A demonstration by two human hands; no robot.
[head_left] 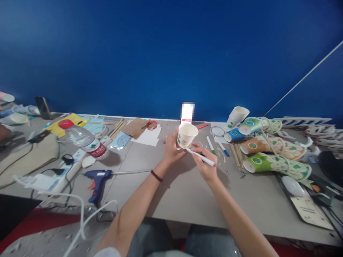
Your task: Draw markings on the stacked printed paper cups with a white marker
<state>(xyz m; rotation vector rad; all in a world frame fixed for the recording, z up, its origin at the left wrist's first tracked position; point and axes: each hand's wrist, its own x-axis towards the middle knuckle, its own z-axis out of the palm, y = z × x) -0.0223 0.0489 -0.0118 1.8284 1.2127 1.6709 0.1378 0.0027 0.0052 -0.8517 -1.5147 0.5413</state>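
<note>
My left hand (170,147) is closed round a small white paper cup (187,135) with a green print, holding it tilted just above the grey table (171,189). My right hand (205,163) grips a white marker (203,157) in a writing hold, its tip touching the cup's lower side. A dark red bead bracelet (156,175) sits on my left wrist. Both forearms reach in from the bottom of the view.
A blue glue gun (98,178) and a lying water bottle (84,140) are to the left. Rows of coloured paper cups (270,157) lie at right, with markers (222,146) and wooden sticks (237,154). Paper, cardboard (137,127) and cables fill the back left. A blue wall stands behind.
</note>
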